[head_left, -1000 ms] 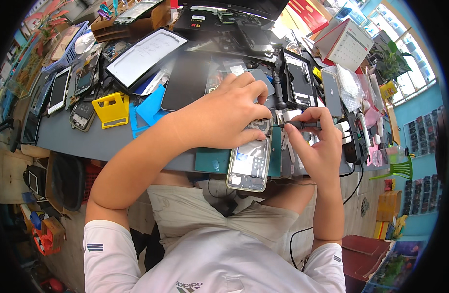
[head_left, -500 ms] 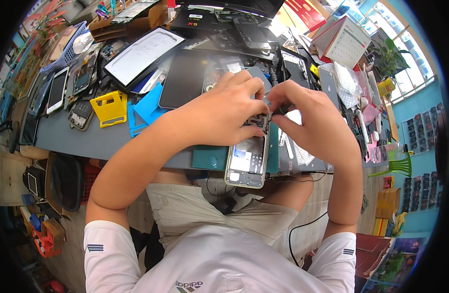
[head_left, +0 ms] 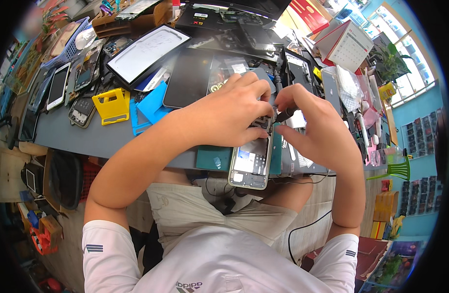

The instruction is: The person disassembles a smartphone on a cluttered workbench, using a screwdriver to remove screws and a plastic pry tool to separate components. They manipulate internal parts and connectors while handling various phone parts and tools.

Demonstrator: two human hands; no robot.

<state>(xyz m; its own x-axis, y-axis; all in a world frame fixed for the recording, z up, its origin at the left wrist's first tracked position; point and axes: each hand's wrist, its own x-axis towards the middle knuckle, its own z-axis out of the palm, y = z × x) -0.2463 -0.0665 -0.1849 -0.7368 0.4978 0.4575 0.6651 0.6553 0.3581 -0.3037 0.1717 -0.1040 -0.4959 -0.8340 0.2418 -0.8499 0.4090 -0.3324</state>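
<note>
An opened smartphone (head_left: 251, 168) lies lengthwise toward me, its inner parts and a light frame showing, its near end reaching past the desk edge. Beneath it is a green mat (head_left: 212, 157). My left hand (head_left: 239, 110) arches over the phone's far half, its thumb pressed on the inside and its fingers bent near the far end. Beside the phone's right far edge, my right hand (head_left: 310, 127) has its thumb and forefinger parted around a small dark object (head_left: 285, 115), which looks partly held; its kind is hidden.
On the left are a yellow phone stand (head_left: 111, 106), a blue stand (head_left: 151, 105) and several phones. Behind my hands lie a black-framed box (head_left: 146, 53) with a white inside and a dark flat panel (head_left: 187, 78). A desk calendar (head_left: 345, 45) stands at the back right.
My right thumb has moved away from the forefinger, widening the gap beside the phone. My left hand keeps its place on the phone. The whole view has shifted slightly.
</note>
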